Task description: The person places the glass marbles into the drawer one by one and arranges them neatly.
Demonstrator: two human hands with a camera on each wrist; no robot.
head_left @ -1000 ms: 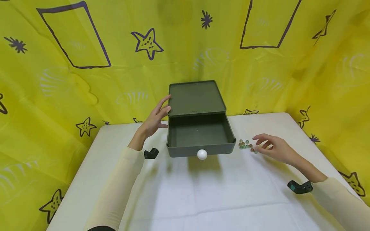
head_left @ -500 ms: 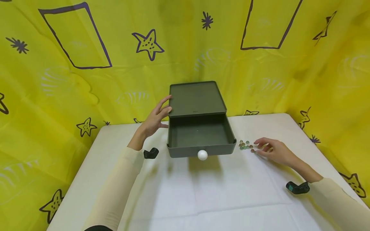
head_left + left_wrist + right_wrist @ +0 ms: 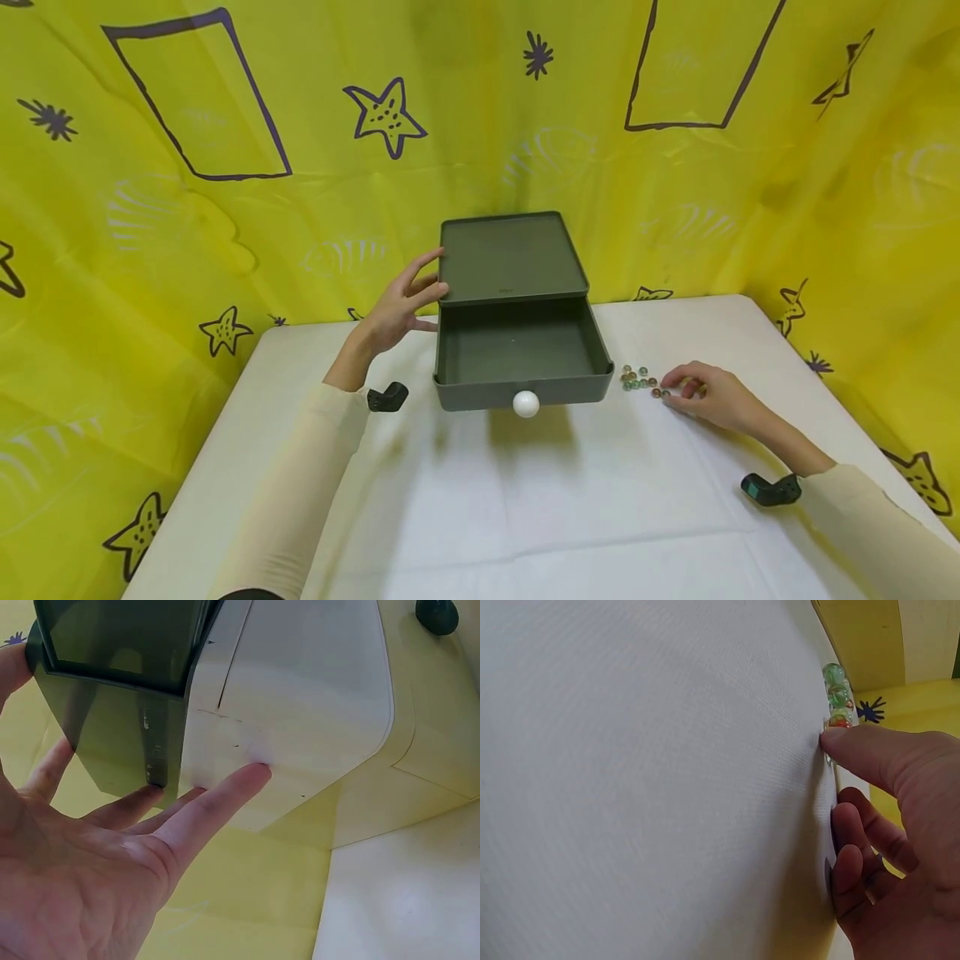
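Observation:
A dark green drawer box (image 3: 510, 258) stands at the back of the table, its drawer (image 3: 517, 392) pulled out, with a white round knob (image 3: 526, 404) on the front. My left hand (image 3: 393, 312) rests spread against the box's left side, fingers mostly straight; the left wrist view shows the fingertips (image 3: 259, 771) on the side wall. To the right of the drawer, several small glass marbles (image 3: 632, 377) in green and amber lie on the cloth. My right hand (image 3: 712, 398) is low beside them, thumb (image 3: 847, 744) and index finger pinching one marble (image 3: 666, 394) at the group's near edge.
White cloth (image 3: 585, 508) covers the table under both arms. A yellow curtain (image 3: 465, 108) with dark star drawings hangs right behind the box and down both sides.
My right hand has moved slightly down and its thumb and index finger have closed in around the nearest marble. My left hand has stayed at the box; the drawer stays out.

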